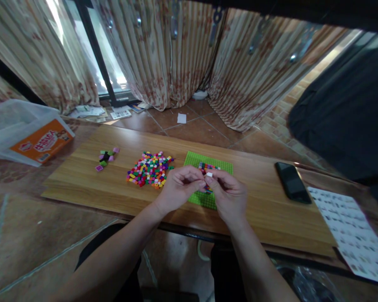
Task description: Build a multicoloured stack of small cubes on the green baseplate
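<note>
Both of my hands meet above a green studded baseplate (193,158). My right hand (230,195) pinches a small white building brick (209,174) between thumb and fingertips. Close against it, my left hand (179,188) is closed in a pinch too; whatever its fingertips hold, if anything, is too small to make out. Rows of coloured bricks (204,165) sit on the baseplate, partly covered by my hands. Left of my left hand lies a loose heap of small multicoloured bricks (151,170).
A smaller group of pink, green and black bricks (106,157) lies farther left on the wooden board (258,184). At the far left stands a clear plastic box (22,130) with an orange label. A black phone (292,182) and a printed sheet (353,230) lie at the right.
</note>
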### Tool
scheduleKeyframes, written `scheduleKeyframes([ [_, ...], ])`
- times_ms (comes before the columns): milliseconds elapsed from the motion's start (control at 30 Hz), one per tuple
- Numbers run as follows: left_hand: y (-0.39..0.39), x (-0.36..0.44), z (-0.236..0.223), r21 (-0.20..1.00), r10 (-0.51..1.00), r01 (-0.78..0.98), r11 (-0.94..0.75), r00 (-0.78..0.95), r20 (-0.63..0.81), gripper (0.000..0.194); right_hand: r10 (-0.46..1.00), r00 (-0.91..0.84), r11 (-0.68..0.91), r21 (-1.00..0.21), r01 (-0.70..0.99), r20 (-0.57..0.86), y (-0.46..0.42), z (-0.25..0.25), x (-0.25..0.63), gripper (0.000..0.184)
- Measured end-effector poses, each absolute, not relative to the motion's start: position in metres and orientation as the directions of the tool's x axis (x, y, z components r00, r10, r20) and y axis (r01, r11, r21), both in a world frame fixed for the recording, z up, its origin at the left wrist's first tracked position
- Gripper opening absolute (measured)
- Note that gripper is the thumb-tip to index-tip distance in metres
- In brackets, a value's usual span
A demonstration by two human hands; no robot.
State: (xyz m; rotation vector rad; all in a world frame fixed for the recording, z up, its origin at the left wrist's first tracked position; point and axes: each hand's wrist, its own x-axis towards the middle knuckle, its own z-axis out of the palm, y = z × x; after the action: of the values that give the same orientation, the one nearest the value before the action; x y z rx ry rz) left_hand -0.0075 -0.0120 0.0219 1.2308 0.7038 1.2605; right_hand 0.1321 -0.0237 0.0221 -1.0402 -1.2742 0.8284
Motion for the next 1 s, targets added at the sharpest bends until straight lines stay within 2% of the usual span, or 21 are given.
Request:
scheduleKeyframes([
  [233, -0.016, -0.013, 0.025, 0.922, 0.933, -0.377, -0.093, 0.290, 0.213, 0.018, 0.938, 0.158, 0.315, -0.949, -0.017, 0.308, -0.022, 0.021, 0.131, 0.011],
  [367, -0.006, -0.034, 0.026, 0.944, 0.939, -0.274, -0.182, 0.237, 0.249, 0.017, 0.921, 0.107, 0.366, -0.926, 0.090, 0.374, -0.026, 0.024, 0.122, 0.010],
  [467, 0.009, -0.065, 0.022, 0.958, 0.955, -0.034, -0.286, 0.067, 0.288, 0.013, 0.896, -0.038, 0.433, -0.850, 0.300, 0.442, -0.032, 0.024, 0.106, 0.010],
  [533, 0.017, -0.089, 0.017, 0.941, 0.958, 0.186, -0.281, 0.004, 0.286, 0.009, 0.896, -0.162, 0.443, -0.797, 0.411, 0.414, -0.035, 0.020, 0.094, 0.013],
  [633, 0.020, -0.116, 0.009, 0.827, 0.964, 0.505, -0.247, 0.044, 0.261, 0.011, 0.908, -0.258, 0.419, -0.721, 0.551, 0.330, -0.033, 0.009, 0.082, 0.014],
  [700, 0.017, -0.125, 0.004, 0.728, 0.965, 0.642, -0.241, 0.081, 0.248, 0.013, 0.916, -0.294, 0.402, -0.664, 0.631, 0.274, -0.028, 0.002, 0.077, 0.015],
  [800, 0.012, -0.127, -0.002, 0.622, 0.967, 0.743, -0.247, 0.145, 0.211, 0.017, 0.923, -0.316, 0.384, -0.600, 0.701, 0.221, -0.022, -0.006, 0.073, 0.017],
  [1000, 0.009, -0.119, 0.001, 0.541, 0.968, 0.804, -0.249, 0.182, 0.174, 0.024, 0.919, -0.334, 0.391, -0.580, 0.715, 0.208, -0.017, -0.011, 0.063, 0.020],
])
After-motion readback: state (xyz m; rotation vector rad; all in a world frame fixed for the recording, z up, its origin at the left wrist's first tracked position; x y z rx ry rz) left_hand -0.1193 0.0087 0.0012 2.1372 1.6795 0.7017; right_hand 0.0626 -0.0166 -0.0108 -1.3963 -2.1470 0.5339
